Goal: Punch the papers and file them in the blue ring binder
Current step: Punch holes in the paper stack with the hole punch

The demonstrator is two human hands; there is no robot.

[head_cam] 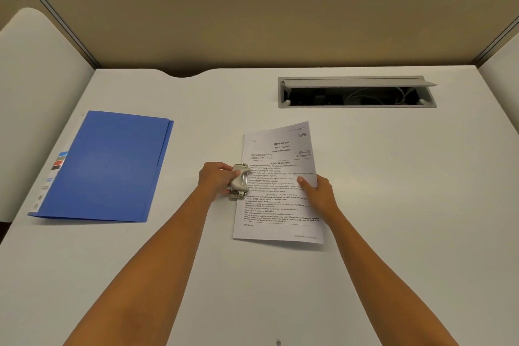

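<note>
A white desk (393, 177) carries a closed blue ring binder (109, 166) near its left edge. The printed papers (280, 205) lie near the desk's middle, well apart from the binder. The left hand (214, 181) curls round a metal hole punch (240, 181) at the papers' left edge. The right hand (317, 191) pinches their right edge.

White desk (365, 205) with closed blue ring binder (106, 166) at left, printed papers (280, 205) and hole punch (239, 181) at centre.
</note>
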